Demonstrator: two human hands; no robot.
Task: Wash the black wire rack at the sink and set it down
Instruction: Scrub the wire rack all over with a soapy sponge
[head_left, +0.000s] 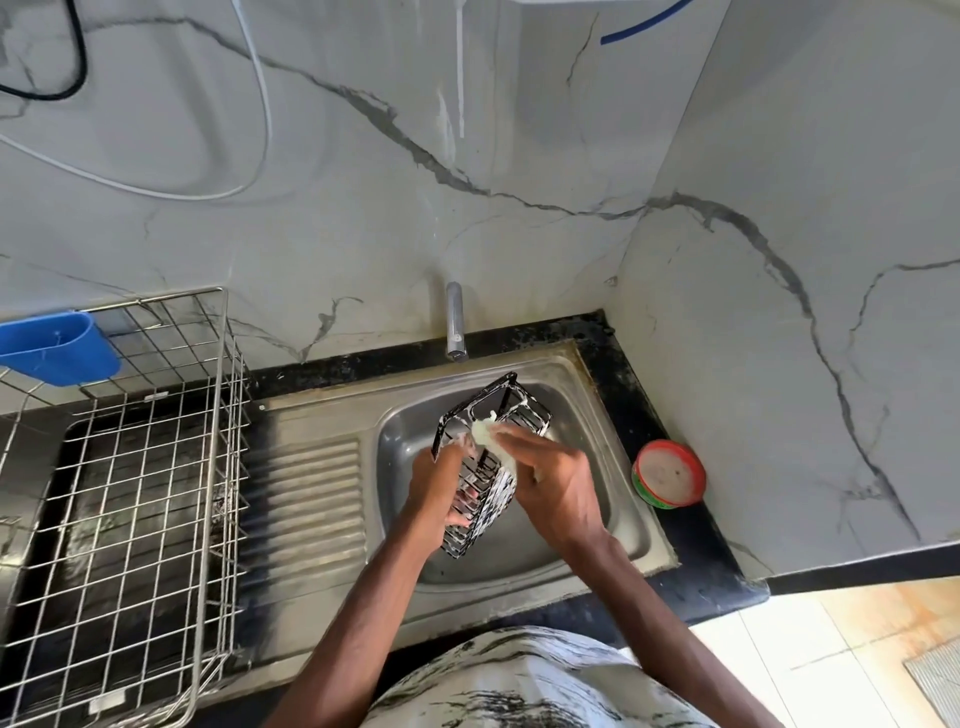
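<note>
- Shirt (524, 680): white with black streaks, at the bottom edge; both bare forearms reach from it over the sink.
- Sink (618, 514): steel basin set in a black worktop (696, 566), with a ribbed drainboard (311, 499) to its left. Neither the rack nor the hands touch the basin floor.
- Rack (483, 519): black wire, box-shaped, held in the air above the basin, tilted with one end towards the tap. White suds coat its wires.
- Left hand (436, 488): grips the rack's near left side, fingers curled through the wires.
- Right hand (556, 483): fingers pinch a pale sponge (485, 432) and press it on the rack's upper side.
- Tub (668, 474): round, red and green, open, on the worktop just right of the sink. Whitish paste inside.
- Basket (156, 410): large steel wire dish basket on the worktop, left of the drainboard.
- Cup (57, 345): blue plastic, hung on the basket's far left wall. Contents cannot be told.
- Tap (455, 322): steel spout behind the basin, no water seen running.
- Wall (519, 156): grey marble-look panels; a white cord (267, 104) and a black cord (80, 52) loop across the far left.
</note>
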